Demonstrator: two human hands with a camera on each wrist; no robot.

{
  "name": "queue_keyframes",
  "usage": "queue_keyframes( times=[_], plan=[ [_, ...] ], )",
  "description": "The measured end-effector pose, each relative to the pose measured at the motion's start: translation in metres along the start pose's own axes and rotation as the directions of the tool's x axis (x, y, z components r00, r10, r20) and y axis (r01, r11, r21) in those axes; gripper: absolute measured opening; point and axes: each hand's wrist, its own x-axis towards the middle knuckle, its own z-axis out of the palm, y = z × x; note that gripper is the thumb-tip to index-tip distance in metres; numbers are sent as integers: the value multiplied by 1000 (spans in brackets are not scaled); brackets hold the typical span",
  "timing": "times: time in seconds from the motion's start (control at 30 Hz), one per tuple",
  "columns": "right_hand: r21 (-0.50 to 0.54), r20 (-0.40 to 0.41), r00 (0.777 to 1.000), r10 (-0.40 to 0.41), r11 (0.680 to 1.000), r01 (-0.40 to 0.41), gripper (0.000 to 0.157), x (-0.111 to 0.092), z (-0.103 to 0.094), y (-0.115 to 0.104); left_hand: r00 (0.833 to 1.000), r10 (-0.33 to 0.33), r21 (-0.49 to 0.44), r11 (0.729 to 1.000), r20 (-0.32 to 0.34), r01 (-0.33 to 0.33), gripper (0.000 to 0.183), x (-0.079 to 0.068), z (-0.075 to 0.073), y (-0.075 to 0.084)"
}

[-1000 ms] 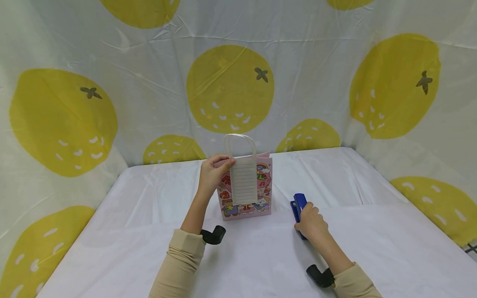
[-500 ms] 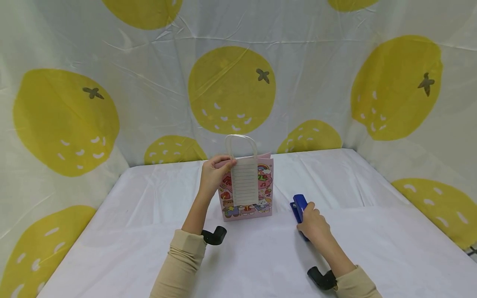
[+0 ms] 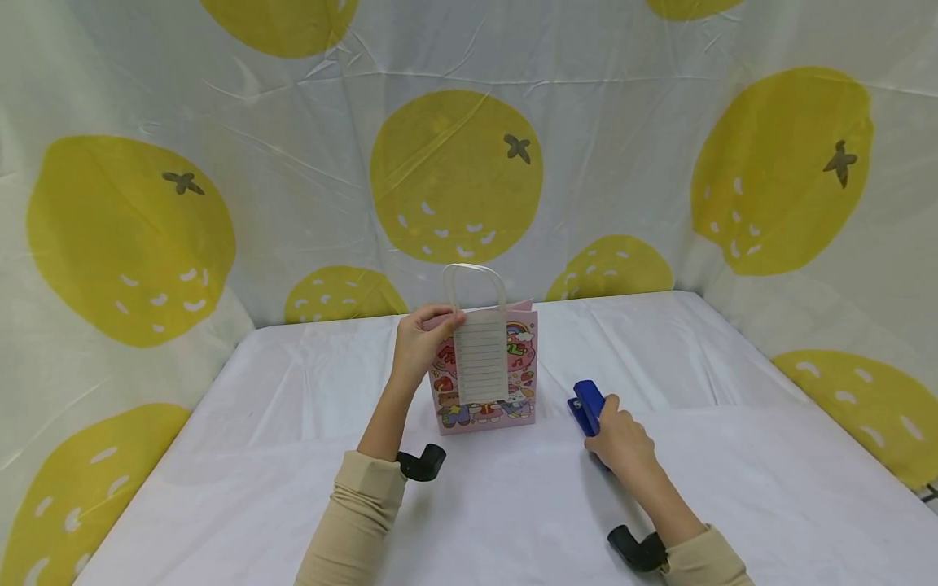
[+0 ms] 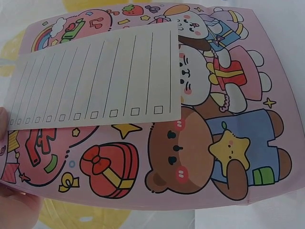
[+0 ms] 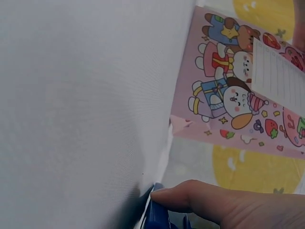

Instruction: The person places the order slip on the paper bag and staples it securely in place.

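Note:
A pink paper gift bag with cartoon animals stands upright on the table, its white looped handle up. A white lined checklist sheet lies flat over its front; in the left wrist view small boxes run along one edge of this sheet. My left hand pinches the sheet's upper left corner against the bag's top edge, thumb in front. To the right of the bag, my right hand grips a blue stapler, its nose pointing away from me. In the right wrist view my thumb lies along the stapler.
A white cloth covers the table. Behind and at both sides hangs a white curtain printed with big yellow lemons. Each wrist wears a black strap-like mount.
The stapler's nose has swung slightly left as my right hand turned and shifted a little right. My left hand, the sheet and the bag hold their place.

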Motion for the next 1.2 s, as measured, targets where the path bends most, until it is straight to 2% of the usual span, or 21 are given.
queue_keyframes(
  times=[0.33,0.57,0.67,0.8,0.9,1.07,1.2],
  plan=[
    [78,-91,994,-60,995,67,66,3,-1,1,1000,-3,-22,1000,-3,3,21,0,1,2],
    [161,-157,987,-40,985,65,67,4,-3,-3,1000,-1,-17,1000,-11,1,23,0,1,1],
    [212,-197,979,-45,973,88,65,4,-4,-4,1000,-6,-15,1000,-4,6,24,0,1,0],
    [262,-256,962,-99,950,168,61,4,-7,-6,1000,-24,-16,1000,6,24,23,-1,0,3],
    [299,-268,955,-127,931,208,61,4,-11,-8,999,-34,-15,999,9,34,21,-7,0,14],
    [418,-287,956,-65,889,186,59,3,-20,-15,999,-37,8,999,5,37,20,-12,0,26],
    [510,-344,939,-14,836,200,49,1,-25,-18,999,-42,0,999,9,42,22,-6,0,16]
  ],
)
